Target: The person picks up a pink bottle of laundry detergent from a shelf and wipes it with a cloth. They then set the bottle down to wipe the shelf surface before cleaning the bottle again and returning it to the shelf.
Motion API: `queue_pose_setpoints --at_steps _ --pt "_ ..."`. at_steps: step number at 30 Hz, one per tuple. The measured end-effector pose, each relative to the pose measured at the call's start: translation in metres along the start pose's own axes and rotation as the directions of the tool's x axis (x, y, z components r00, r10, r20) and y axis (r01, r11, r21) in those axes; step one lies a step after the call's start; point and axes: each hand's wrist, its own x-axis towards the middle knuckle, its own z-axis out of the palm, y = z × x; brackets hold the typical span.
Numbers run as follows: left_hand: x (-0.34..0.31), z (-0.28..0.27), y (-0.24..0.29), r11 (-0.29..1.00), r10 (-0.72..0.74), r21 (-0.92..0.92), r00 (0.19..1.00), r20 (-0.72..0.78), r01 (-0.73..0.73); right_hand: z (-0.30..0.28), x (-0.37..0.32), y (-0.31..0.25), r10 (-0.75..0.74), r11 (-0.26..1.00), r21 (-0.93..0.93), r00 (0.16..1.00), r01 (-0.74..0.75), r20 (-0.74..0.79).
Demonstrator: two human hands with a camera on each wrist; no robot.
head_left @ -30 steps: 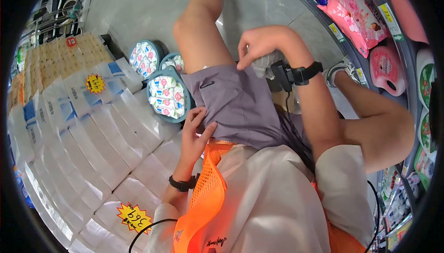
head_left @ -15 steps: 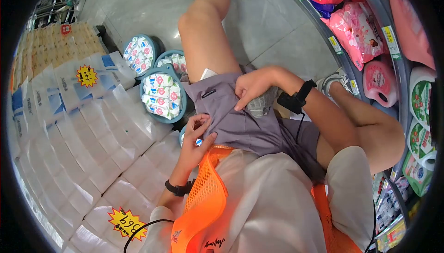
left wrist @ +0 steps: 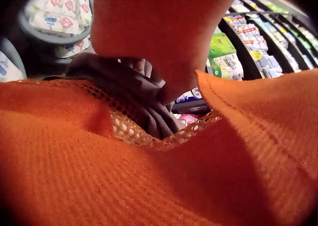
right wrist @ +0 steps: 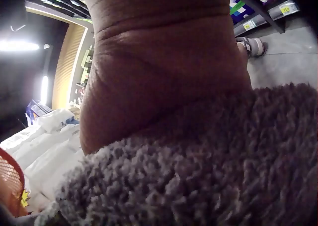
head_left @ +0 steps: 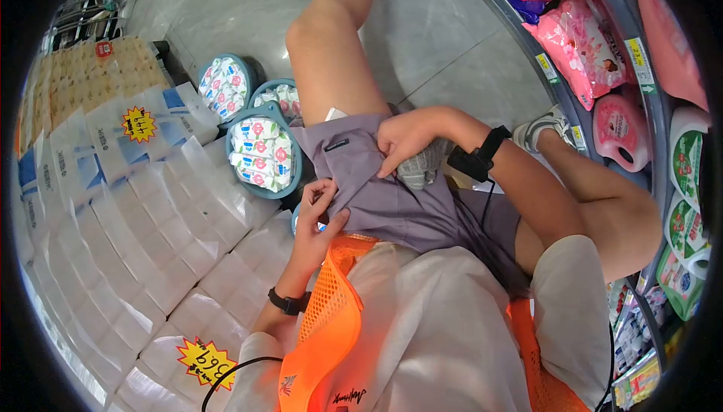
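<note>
My left hand [head_left: 315,212] is at the hip, thumb and bent fingers spread apart against the purple-grey shorts [head_left: 392,212]. On the thigh rests my right hand [head_left: 410,137], its fingers curled under and the thumb tip against the shorts. Whether it pinches the cloth I cannot tell. Beneath that wrist lies a grey fluffy thing [head_left: 420,169], which fills the lower part of the right wrist view as a shaggy pile [right wrist: 189,176]. An orange mesh vest [head_left: 331,303] hangs beside the left forearm and covers much of the left wrist view.
Blue-green baskets [head_left: 295,157] with white floral packs stand left of the knee. Wrapped white packages [head_left: 135,239] with yellow price stars are stacked on the left. At right, a shelf [head_left: 614,43] carries pink bags and bottles. Grey tiled floor [head_left: 429,28] lies ahead.
The right hand has come down from above the thigh onto the shorts. The left hand stays at the hip. In the last half second little has moved.
</note>
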Motion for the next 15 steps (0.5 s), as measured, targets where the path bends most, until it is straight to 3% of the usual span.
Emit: queue_pose_setpoints --at_steps 6,15 --pt "-0.005 0.002 0.012 0.996 -0.077 -0.035 0.997 -0.007 0.077 -0.002 0.001 -0.003 0.015 1.0 -0.005 1.0 -0.015 0.023" --pt "-0.002 0.003 -0.004 0.975 -0.05 -0.217 0.999 0.013 0.052 -0.001 0.007 0.004 -0.023 1.0 0.001 0.999 0.023 0.041"
